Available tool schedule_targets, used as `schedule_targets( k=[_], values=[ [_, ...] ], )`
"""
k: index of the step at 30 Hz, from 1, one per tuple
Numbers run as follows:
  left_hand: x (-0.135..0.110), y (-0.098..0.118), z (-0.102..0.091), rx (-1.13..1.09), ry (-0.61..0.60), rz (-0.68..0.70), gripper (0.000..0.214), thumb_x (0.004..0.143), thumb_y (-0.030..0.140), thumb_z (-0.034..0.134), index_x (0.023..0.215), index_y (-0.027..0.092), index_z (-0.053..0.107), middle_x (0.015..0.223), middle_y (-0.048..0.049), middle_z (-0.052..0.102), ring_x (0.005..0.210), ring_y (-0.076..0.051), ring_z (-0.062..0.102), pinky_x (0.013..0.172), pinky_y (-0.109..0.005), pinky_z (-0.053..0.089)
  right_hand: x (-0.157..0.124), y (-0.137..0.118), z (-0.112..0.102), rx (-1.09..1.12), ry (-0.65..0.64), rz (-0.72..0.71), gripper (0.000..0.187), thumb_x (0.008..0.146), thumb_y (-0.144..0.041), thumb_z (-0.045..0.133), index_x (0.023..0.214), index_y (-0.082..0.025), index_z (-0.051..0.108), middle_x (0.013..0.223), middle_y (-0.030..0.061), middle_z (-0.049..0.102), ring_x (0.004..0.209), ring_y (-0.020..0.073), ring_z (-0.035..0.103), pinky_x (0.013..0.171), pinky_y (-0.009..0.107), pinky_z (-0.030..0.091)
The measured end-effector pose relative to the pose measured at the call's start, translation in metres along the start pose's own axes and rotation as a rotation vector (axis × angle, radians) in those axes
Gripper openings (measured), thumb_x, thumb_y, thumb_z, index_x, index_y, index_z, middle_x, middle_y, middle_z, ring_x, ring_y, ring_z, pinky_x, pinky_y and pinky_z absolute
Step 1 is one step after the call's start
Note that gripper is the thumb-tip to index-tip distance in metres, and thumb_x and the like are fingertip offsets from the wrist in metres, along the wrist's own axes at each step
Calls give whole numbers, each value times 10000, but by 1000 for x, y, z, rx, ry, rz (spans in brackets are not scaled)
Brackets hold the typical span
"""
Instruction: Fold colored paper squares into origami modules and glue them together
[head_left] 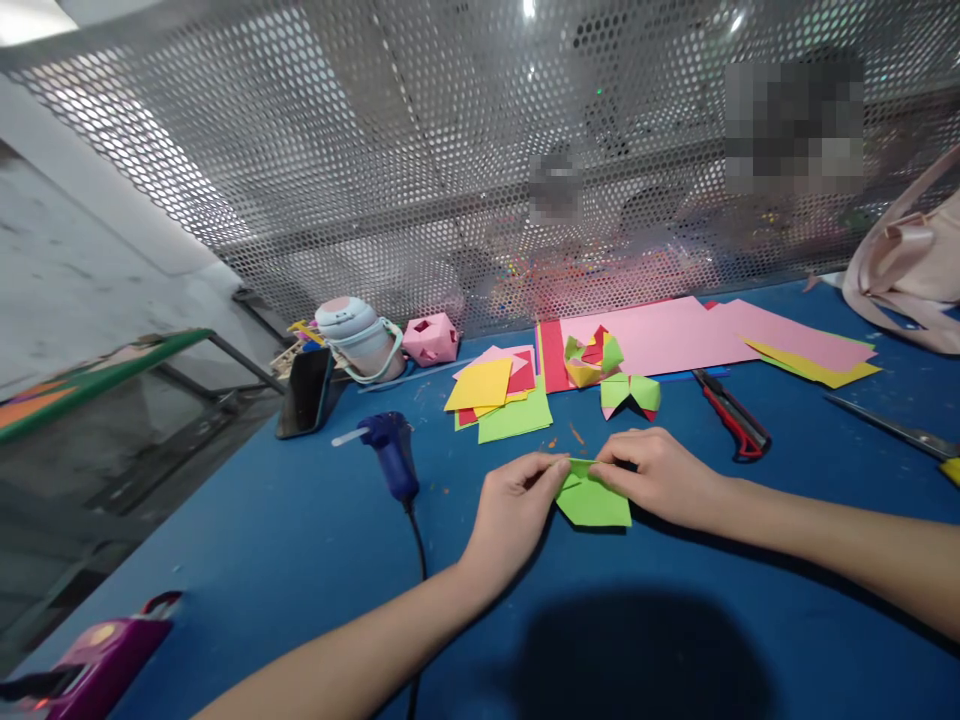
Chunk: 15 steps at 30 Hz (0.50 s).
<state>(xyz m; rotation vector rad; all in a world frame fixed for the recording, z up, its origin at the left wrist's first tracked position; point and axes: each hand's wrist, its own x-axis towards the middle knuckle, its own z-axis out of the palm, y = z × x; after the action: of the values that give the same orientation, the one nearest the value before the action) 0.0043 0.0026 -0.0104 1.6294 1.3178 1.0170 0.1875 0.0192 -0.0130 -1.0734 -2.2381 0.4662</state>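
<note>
A green sheet of paper (596, 505), partly folded, lies on the blue table between my hands. My left hand (517, 505) pinches its upper left edge between thumb and fingers. On the opposite side my right hand (656, 475) grips the upper right edge in the same way. Just beyond the hands sits a folded green paper piece (631, 393) with pink and red undersides. Behind that stands a multicoloured folded paper model (592, 357). A stack of coloured paper squares (480, 385), yellow on top, rests to the left of them.
A blue glue gun (391, 455) with its cord lies left of my hands. Farther back are a phone (306, 392), a cup (360, 335) and a pink paper cube (431, 340). At right lie a red cutter knife (731, 415) and scissors (900, 430). A perforated metal screen (450, 200) borders the table.
</note>
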Motion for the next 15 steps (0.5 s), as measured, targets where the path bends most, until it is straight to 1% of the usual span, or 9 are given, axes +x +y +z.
schedule_targets(
  k=[3,5,7,9,11,13,15],
  values=[
    [0,-2,2,-8,-43,25,120,762,230,587,684,156,642,730,-19,692,700,-143,607,657,-225,466,1,-1,-1,29,-5,21,196,822,-202,551,667,-152,659,632,25,655,596,134,564,573,247,388],
    [1,-2,3,-32,-69,53,130,749,211,587,631,159,570,732,-18,674,694,-135,593,643,-223,453,2,-4,-3,108,-4,85,186,820,-206,550,686,-150,667,643,21,658,592,127,569,565,238,395],
    [1,-3,5,-55,-55,44,188,744,201,578,587,168,480,742,-19,659,686,-128,575,616,-218,433,3,-8,-5,196,11,165,176,826,-211,536,733,-153,673,683,17,667,614,124,579,565,227,407],
    [1,-2,5,-60,-21,11,235,738,196,569,567,177,410,744,-20,643,672,-121,550,591,-215,409,3,-11,-7,247,31,210,175,836,-214,517,772,-160,671,719,13,669,647,124,582,578,223,417],
    [1,-2,6,-64,-18,-10,250,735,190,559,565,182,377,742,-20,626,661,-115,522,580,-216,386,3,-13,-8,263,48,205,183,845,-211,500,779,-165,665,725,9,658,658,123,577,586,224,421],
    [0,-1,6,-75,-49,-14,251,732,189,551,568,185,361,715,-10,599,638,-108,489,567,-216,364,3,-13,-7,265,60,161,184,848,-204,493,778,-167,659,735,12,650,673,125,578,613,231,430],
    [-1,-1,7,-94,-76,-11,251,727,190,548,571,188,351,678,5,563,617,-102,459,555,-213,349,2,-12,-5,262,73,120,145,833,-201,520,799,-165,656,761,22,650,696,132,582,641,243,439]
  ],
)
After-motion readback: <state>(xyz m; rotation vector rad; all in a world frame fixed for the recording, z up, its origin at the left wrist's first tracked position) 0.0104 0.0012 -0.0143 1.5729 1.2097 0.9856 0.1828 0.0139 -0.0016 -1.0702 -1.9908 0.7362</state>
